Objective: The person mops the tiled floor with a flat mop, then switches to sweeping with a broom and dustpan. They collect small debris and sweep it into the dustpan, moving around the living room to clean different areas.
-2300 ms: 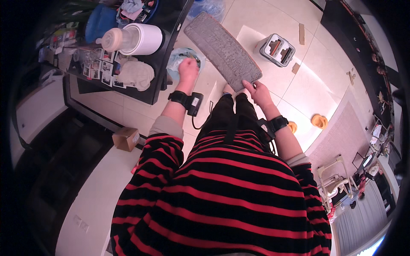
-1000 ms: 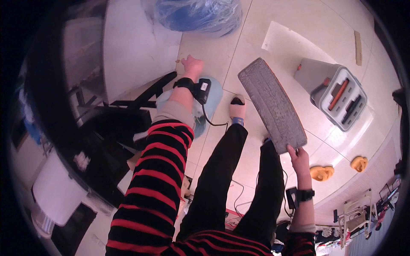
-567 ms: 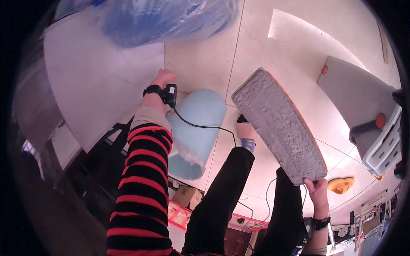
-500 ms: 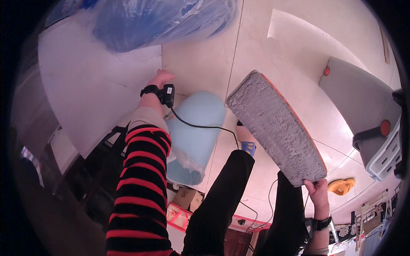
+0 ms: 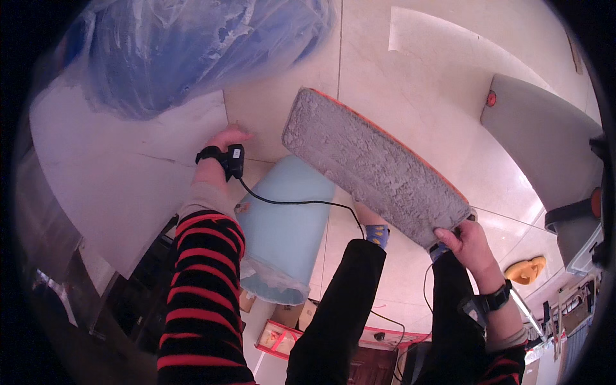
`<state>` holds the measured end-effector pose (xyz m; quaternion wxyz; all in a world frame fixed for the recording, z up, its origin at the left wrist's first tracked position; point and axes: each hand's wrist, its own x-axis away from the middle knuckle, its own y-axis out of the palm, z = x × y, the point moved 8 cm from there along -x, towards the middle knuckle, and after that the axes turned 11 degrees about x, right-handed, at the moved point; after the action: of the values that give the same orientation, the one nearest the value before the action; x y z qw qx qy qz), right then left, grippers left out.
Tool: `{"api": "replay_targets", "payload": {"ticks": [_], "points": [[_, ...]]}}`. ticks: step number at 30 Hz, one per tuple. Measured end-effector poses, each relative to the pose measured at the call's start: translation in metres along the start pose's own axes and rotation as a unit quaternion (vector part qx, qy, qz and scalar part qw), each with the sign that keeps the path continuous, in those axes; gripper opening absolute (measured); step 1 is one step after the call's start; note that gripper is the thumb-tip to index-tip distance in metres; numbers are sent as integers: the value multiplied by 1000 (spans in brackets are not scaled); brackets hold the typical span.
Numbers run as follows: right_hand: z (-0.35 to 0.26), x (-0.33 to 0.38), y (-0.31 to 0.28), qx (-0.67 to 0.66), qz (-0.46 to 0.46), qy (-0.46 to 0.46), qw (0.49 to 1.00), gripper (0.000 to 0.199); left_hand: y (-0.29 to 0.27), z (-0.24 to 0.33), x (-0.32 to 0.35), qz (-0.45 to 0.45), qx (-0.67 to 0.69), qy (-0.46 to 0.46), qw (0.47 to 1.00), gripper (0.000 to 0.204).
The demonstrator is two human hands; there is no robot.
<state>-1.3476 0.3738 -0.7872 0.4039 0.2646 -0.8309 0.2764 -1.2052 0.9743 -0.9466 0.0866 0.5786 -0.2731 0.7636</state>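
Note:
My right hand (image 5: 467, 244) grips the near corner of a long grey mop pad with an orange edge (image 5: 375, 165), held tilted above the tiled floor. My left hand (image 5: 226, 138) reaches down to the floor tiles, palm down, next to a white panel (image 5: 122, 186); whether it holds anything I cannot see. A black device sits on its wrist, with a cable running back. Just below that arm stands a light blue bin (image 5: 285, 228) with a plastic liner. My black trouser legs and a striped sleeve fill the lower part.
A big blue plastic bag (image 5: 192, 48) lies at the top left. A grey box-shaped appliance (image 5: 545, 141) stands on the right, an orange slipper (image 5: 526, 269) near it. Cardboard boxes and cables lie around my feet.
My head has dropped much closer to the floor. The left hand has reached from the bin's side to the tiles. The mop pad has swung nearer, still in my right hand.

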Motion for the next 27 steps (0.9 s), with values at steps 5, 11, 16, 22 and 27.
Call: {"api": "replay_targets", "payload": {"ticks": [5, 11, 16, 22, 27], "points": [[-1, -31, -5, 42, -44, 25, 998, 55, 25, 8, 51, -15, 108, -42, 993, 87], [-20, -51, -5, 33, -63, 60, 996, 65, 70, 109, 132, -20, 41, 44, 998, 75], [-37, -22, -20, 32, -59, 33, 997, 69, 109, 168, 284, 84, 43, 291, 952, 66], [-13, 93, -46, 140, -72, 91, 983, 64, 148, 54, 461, 231, 273, 208, 910, 63], [-8, 172, -81, 199, -31, 73, 977, 63, 162, -20, 451, 169, 267, 131, 940, 59]]}}
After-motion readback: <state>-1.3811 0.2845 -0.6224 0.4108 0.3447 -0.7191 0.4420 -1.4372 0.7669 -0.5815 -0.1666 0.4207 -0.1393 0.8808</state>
